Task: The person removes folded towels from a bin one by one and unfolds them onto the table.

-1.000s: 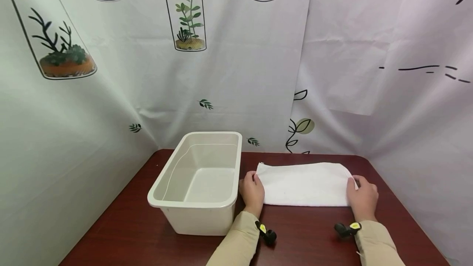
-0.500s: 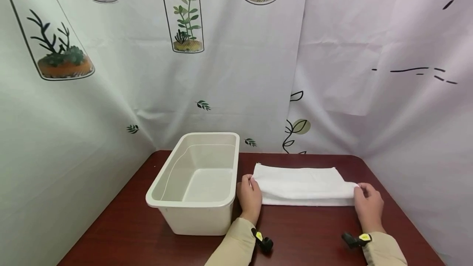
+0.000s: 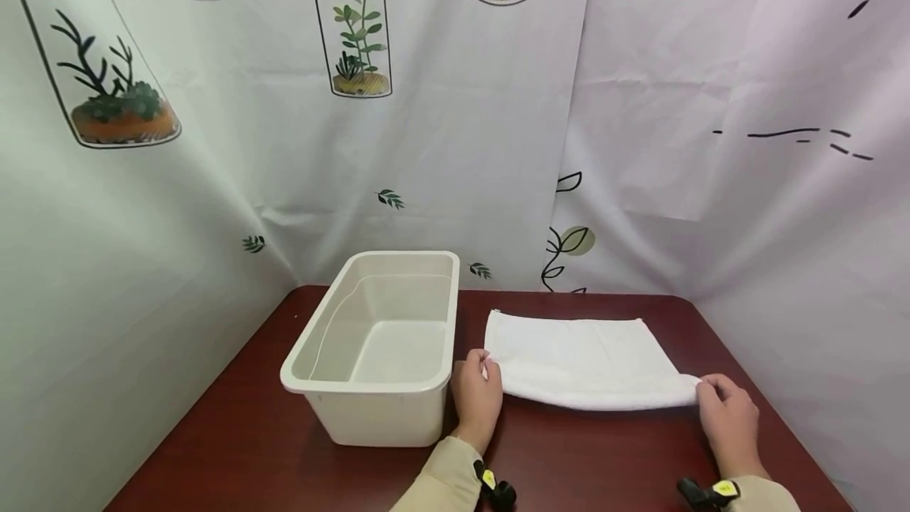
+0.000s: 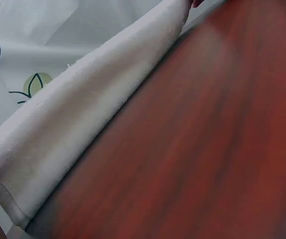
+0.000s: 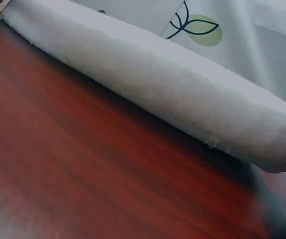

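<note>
A white towel (image 3: 579,354) lies on the dark red table, its near edge raised slightly and held at both ends. My left hand (image 3: 478,401) pinches the near left corner, close beside the cream plastic tub (image 3: 377,417). At the near right corner, my right hand (image 3: 730,423) pinches the cloth between thumb and fingers. The left wrist view shows the towel (image 4: 93,104) stretched along its near edge, with only a sliver of the hand at the left. In the right wrist view the near edge of the towel (image 5: 158,79) looks thick and rounded.
The tub stands upright left of the towel, with nothing visible inside. A printed white curtain (image 3: 483,148) hangs behind and on both sides of the table (image 3: 590,464). Black wrist cameras sit on both sleeves.
Both hands have drawn the towel's near edge toward me, the right hand also moving rightward. The right hand has shifted from the right side to the near corner, and more of the upper surface shows.
</note>
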A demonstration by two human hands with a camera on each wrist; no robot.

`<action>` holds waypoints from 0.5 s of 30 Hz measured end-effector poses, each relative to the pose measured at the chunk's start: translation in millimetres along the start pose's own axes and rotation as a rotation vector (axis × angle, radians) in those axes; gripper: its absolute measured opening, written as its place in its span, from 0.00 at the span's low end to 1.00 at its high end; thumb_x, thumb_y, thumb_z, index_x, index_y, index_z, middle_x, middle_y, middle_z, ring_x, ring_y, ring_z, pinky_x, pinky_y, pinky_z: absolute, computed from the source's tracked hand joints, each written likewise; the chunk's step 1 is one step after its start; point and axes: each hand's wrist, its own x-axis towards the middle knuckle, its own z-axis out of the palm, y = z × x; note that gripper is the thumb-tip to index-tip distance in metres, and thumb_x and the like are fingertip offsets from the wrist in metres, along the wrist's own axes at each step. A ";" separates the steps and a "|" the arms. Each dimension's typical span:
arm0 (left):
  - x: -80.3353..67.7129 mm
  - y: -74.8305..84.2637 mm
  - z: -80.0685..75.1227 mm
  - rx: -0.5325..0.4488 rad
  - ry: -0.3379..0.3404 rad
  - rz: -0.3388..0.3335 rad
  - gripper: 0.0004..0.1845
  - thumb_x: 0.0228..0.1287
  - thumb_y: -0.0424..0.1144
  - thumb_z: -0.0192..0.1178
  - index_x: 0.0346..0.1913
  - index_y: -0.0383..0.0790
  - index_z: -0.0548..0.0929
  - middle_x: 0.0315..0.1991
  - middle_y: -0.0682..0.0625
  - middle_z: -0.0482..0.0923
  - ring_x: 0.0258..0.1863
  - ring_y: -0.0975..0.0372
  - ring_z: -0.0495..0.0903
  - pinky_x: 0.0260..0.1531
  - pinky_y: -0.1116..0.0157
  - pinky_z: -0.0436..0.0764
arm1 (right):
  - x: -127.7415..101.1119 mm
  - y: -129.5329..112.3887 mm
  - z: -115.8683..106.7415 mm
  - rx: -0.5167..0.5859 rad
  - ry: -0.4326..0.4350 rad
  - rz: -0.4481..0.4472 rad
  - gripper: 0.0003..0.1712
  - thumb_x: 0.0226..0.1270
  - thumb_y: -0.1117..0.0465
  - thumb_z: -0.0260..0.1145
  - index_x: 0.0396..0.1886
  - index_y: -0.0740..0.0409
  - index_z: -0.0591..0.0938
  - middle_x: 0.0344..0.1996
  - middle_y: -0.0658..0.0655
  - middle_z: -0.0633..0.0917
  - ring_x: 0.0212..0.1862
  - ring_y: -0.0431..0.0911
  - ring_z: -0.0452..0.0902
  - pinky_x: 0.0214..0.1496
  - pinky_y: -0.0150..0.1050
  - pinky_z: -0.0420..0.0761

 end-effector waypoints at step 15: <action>-15.3 -1.5 -22.1 0.375 -0.211 0.114 0.05 0.58 0.37 0.67 0.30 0.38 0.85 0.21 0.46 0.78 0.25 0.49 0.77 0.31 0.51 0.75 | 7.4 14.4 -14.7 -0.439 -0.336 -0.158 0.36 0.73 0.34 0.53 0.44 0.65 0.83 0.41 0.70 0.85 0.54 0.73 0.70 0.65 0.71 0.49</action>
